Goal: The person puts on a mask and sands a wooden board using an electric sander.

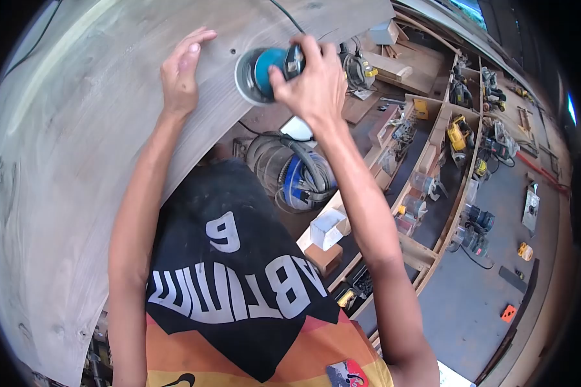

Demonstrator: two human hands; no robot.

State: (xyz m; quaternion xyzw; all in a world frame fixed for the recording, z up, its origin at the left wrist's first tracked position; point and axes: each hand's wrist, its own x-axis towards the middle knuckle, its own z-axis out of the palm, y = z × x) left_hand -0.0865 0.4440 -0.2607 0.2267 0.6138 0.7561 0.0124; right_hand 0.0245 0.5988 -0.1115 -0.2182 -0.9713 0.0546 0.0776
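Observation:
My right hand (316,84) is wrapped round the top of a teal and black random orbital sander (269,69). Its round pad is at the edge of a large greyish wooden board (64,174), and the pad's rim looks blurred. To the left, my left hand (182,72) is open over the board, fingers stretched out and holding nothing. Whether its side touches the wood I cannot tell. A small dark knot or hole (232,51) shows in the board between my two hands. A dark cord (286,15) runs up from the sander across the board.
Below the board's edge stands a shop vacuum (303,184) with a coiled grey hose. On the right, wooden shelving (426,161) holds several power tools, including a yellow one (459,133). More tools lie on a grey surface (458,290) beyond. Offcuts (390,66) sit near the top right.

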